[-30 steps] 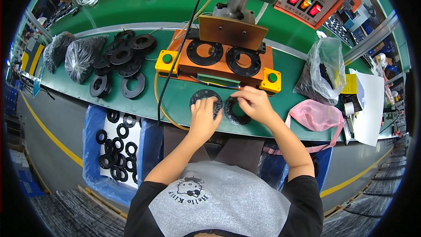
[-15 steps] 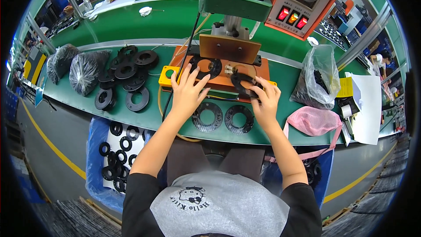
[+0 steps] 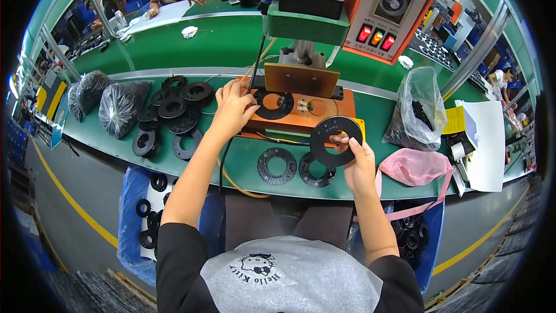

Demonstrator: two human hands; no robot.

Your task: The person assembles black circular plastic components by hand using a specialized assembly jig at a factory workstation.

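Note:
My right hand (image 3: 358, 159) pinches a flat black ring (image 3: 319, 145) by its right side. The ring is raised in front of the press base and tilted with its broad face toward me. My left hand (image 3: 234, 106) rests at the left end of the orange press base (image 3: 346, 102), fingers loosely bent and apart, holding nothing that I can see. It covers what lies beneath it. Beside it, another black ring (image 3: 284, 106) lies in the base's left seat. The right seat (image 3: 317, 106) has no ring in it. Two more rings (image 3: 275, 166) (image 3: 324, 181) lie on the green table in front.
The press head (image 3: 301, 78) hangs above the base, next to an orange control box (image 3: 394, 8) with lit switches. Stacked black rings (image 3: 172, 107) and filled bags (image 3: 120, 104) stand left. A clear bag (image 3: 418, 110) and pink mesh cloth (image 3: 414, 168) lie right. Blue-lined bins (image 3: 130, 220) sit below.
My right hand has lifted the ring off the base's right side and brought it toward me. My left hand has shifted left, its fingers drawn in. A person across the table now stretches out an arm.

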